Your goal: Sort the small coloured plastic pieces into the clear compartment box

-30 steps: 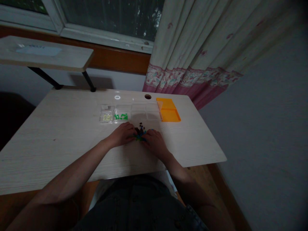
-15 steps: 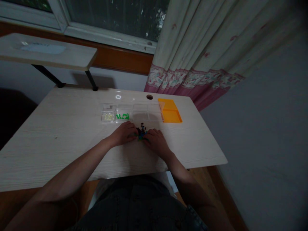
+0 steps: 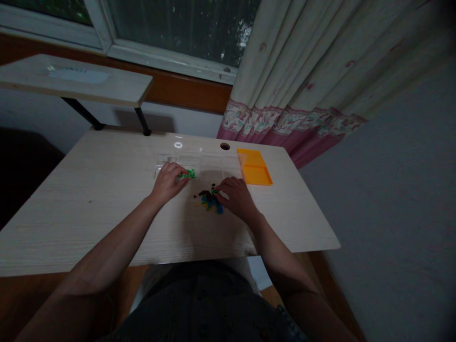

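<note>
A small heap of tiny coloured pieces (image 3: 209, 200), dark, blue and green, lies on the pale wooden table (image 3: 89, 204). My right hand (image 3: 237, 195) rests on the heap's right side, fingers curled onto the pieces. My left hand (image 3: 167, 179) reaches over the clear compartment box (image 3: 210, 162), fingertips pinched at the compartment with the green pieces (image 3: 187, 174). What the fingers hold, if anything, is too small to make out. The left compartments are hidden by the hand.
An orange lid (image 3: 254, 167) lies against the box's right end. A cable hole (image 3: 224, 146) sits near the table's far edge. A raised shelf (image 3: 74, 85) stands at the back left, a curtain (image 3: 302, 80) hangs at the back right.
My left hand has left the heap and moved up and left to the green compartment. My right hand stays at the heap. The camera has tilted slightly.
</note>
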Motion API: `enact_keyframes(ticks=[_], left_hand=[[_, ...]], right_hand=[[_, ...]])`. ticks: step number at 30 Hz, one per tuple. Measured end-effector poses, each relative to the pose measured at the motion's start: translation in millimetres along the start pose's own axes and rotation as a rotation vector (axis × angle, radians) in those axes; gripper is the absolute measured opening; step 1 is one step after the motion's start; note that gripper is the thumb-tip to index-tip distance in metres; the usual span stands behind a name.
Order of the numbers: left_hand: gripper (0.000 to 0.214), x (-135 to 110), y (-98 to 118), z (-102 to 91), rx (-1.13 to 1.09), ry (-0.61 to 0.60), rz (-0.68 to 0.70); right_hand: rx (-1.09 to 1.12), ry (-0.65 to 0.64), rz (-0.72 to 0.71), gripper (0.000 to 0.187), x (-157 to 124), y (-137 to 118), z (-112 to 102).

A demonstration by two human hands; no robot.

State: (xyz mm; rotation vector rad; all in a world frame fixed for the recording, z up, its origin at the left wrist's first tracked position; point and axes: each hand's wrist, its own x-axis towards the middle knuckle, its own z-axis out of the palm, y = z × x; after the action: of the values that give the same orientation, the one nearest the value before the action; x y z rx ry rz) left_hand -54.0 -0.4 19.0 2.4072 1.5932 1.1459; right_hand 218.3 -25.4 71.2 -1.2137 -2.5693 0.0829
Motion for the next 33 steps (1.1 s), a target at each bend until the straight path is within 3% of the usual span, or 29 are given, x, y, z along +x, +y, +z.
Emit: enact_keyframes(ticks=[11, 17, 23, 33], left_hand=[[0.02, -3, 5, 6.2, -0.019, -0.11, 0.051], [0.016, -5, 7, 13.9, -0.068, -0.101, 0.078], [0.014, -4, 13, 17.7, -0.143, -0.103, 0.094], [0.015, -8, 16, 19.1, -0.193, -0.06, 0.041]], right_hand=[[0.045, -0.053, -0.03, 0.015, -3, 7, 14], [0.122, 0.0, -0.048, 0.015, 15, 18, 32], [0.2, 0.019, -0.017, 0.018, 15, 32, 54], [0.288, 0.082, 0.025, 0.018, 11, 38, 57]])
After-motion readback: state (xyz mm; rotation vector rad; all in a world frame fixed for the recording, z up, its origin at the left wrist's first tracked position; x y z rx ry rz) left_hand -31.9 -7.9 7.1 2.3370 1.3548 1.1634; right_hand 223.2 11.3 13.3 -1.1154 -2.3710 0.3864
